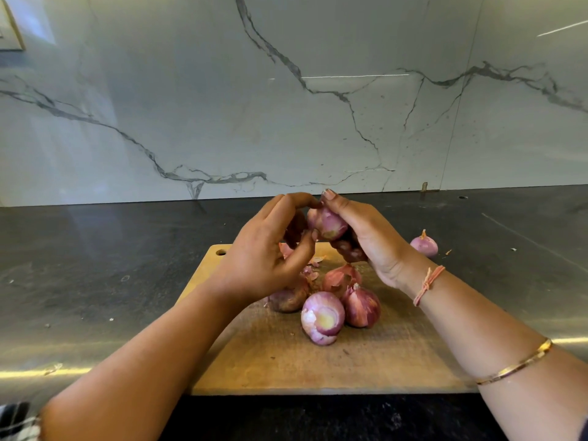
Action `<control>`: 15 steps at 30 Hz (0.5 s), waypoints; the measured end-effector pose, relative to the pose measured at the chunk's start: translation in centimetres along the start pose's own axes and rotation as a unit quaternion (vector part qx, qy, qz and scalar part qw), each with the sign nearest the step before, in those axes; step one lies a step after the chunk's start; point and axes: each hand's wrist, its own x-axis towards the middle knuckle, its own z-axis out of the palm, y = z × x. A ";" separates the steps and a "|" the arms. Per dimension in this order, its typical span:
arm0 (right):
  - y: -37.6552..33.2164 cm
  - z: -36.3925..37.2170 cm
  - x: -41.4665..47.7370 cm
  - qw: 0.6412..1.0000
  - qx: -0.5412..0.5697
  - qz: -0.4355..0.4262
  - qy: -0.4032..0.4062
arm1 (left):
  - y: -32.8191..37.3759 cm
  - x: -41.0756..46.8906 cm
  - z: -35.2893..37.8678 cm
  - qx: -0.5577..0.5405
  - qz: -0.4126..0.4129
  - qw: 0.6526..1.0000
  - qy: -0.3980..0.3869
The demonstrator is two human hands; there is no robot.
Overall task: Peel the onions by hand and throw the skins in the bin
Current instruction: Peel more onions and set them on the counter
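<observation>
Head view, sweeping from the left: the dark bench [95, 265] is lying open on that side, carrying only a few tiny flecks and running back to the marble wall [222, 106]. The wooden cutting board [286, 361] is sitting mid-bench, its near edge close to the bench's front lip. The left hand [264, 259] is hovering above the board's far half, fingers curled, fingertip and thumb pinching at the held onion [326, 224]. The right hand [369, 240] is gripping that same onion from the other side, thumb up beside its top, with something dark tucked in the palm that I cannot make out. Beneath the hands, skin scraps [313, 265] are lying on the board, and four onions are crowding its middle: a part-hidden onion [288, 299] under the left wrist, a half-peeled onion [322, 318] nearest, and two unpeeled onions [361, 307] touching behind it. Further right, a lone pale onion [424, 245] is resting on the bench just off the board's far corner, with open bench beyond.
</observation>
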 end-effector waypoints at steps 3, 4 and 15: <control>0.0 -0.1 0.0 1.000 0.003 -0.010 -0.007 | -0.1 0.2 0.0 -0.002 0.020 1.000 -0.013; -0.1 -0.1 -0.1 1.000 0.007 -0.011 -0.013 | -0.1 0.2 -0.1 -0.004 0.024 1.000 -0.018; -0.7 0.3 -0.6 0.999 0.031 0.002 -0.017 | 0.3 0.4 -0.1 0.011 0.059 0.998 -0.034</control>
